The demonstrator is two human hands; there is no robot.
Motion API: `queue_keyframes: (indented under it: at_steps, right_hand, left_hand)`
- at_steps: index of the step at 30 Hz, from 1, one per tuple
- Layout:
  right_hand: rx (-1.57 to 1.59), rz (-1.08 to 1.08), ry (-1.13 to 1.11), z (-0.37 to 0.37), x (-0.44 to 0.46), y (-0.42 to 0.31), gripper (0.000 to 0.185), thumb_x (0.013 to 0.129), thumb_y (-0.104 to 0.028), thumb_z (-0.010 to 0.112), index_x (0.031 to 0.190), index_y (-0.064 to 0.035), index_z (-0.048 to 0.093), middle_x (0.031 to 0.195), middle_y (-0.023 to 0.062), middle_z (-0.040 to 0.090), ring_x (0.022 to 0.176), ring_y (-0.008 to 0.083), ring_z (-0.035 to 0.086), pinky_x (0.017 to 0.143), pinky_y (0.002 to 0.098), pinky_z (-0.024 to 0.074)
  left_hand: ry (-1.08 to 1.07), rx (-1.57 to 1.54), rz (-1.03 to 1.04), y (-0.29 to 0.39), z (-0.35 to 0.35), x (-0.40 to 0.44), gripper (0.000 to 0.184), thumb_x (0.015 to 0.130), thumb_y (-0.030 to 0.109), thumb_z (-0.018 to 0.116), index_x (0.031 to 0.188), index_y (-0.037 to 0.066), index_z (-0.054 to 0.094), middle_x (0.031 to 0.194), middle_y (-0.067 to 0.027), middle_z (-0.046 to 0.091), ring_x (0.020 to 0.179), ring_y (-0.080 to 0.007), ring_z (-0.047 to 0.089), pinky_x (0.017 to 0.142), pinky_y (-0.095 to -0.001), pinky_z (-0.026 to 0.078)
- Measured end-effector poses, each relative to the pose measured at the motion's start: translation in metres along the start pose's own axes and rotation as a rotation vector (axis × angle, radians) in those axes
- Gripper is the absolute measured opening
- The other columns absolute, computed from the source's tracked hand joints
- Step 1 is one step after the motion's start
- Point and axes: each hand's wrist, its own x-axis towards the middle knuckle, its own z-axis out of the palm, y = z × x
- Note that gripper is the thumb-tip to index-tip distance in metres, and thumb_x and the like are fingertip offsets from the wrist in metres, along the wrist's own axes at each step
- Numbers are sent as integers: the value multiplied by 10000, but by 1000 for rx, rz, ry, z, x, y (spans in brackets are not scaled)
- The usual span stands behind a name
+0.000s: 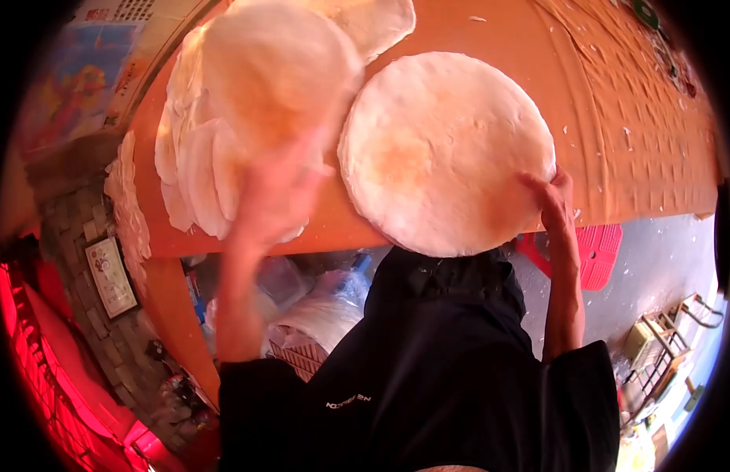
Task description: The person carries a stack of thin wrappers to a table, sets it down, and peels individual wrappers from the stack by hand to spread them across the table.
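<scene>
A large round flatbread [451,149], pale with faint tan patches, lies on the orange tabletop and juts over its front edge. My right hand [555,197] is closed on its right rim, with fingertips on the upper face. To the left, another round flatbread [282,71] is smeared by motion above a fanned stack of flatbreads [196,169]. My left hand [278,193], also blurred, is at the lower edge of that moving flatbread. Its fingers are too smeared to show whether they grip it.
The orange tabletop [640,157] has ridges and small pale flakes on its right side. More flatbread [380,27] lies at the back. Beneath the table are plastic-wrapped goods [321,303] and a red plastic stool [597,256]. A metal rack [663,346] stands far right.
</scene>
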Motion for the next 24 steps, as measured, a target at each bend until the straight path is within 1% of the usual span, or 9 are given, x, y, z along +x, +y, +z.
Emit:
queue_keyframes:
  at_steps: [1,6,8,12,18,20,22,23,24]
  right_hand:
    - [-54,-19,35,1,-1,-4,401,755,-122,688,1108,57,623,952,119,692,802,200,674,739,326,545]
    - [-118,-164,72,-34,3,-51,295,751,-69,694,1026,36,670,878,82,697,758,153,658,701,295,534]
    - [-161,-292,32,-50,6,-84,318,757,-45,683,1065,31,648,920,69,692,793,147,649,734,284,525]
    - [-447,-505,-49,-75,7,-171,336,781,-97,702,1090,15,637,947,50,684,836,122,622,777,258,498]
    - [-1052,-687,-153,33,-29,-305,448,773,-137,689,1179,19,583,1005,65,655,927,145,599,836,288,478]
    - [-1063,-849,-170,96,-54,-299,291,784,-63,625,1068,-4,606,838,35,610,752,136,557,685,299,456]
    - [-975,-1075,-205,165,-87,-264,180,795,10,560,957,-28,629,670,5,565,576,127,515,535,310,435]
    - [-1156,-1230,-236,199,-106,-245,101,784,6,556,866,-44,586,626,55,534,525,197,510,496,343,420]
    - [-1315,-1403,-254,233,-124,-226,64,773,3,551,775,-61,543,582,106,502,474,267,505,458,376,406]
  left_hand:
    - [-26,35,89,-1,27,-2,495,798,100,707,1266,25,563,1046,-173,664,911,-279,663,791,-352,527]
    - [-1,-265,-48,3,89,-43,522,774,132,704,1254,12,536,1100,-232,635,1005,-379,623,858,-412,513]
    - [-3,-309,-87,2,97,-60,504,799,140,697,1256,2,537,1126,-236,626,1043,-366,614,888,-406,500]
    - [46,-357,-122,-20,118,-89,521,800,154,731,1269,13,553,998,-195,681,892,-274,686,763,-351,556]
    - [66,-725,-256,-50,119,-104,440,874,173,675,1269,32,544,1008,-162,688,906,-221,685,788,-326,553]
    - [7,-759,-253,-72,109,-100,448,916,222,630,1292,10,510,1066,-174,665,968,-216,664,819,-324,542]
    - [56,-1300,-384,-98,115,-97,460,947,263,578,1300,-19,486,1117,-198,633,1002,-223,642,829,-331,539]
    - [104,-1495,-413,-107,114,-99,545,973,390,499,1312,-36,461,1132,-209,615,1031,-259,618,893,-399,513]
    - [111,-1503,-405,-119,110,-99,545,973,390,499,1312,-36,461,1132,-209,615,1031,-259,618,893,-399,513]
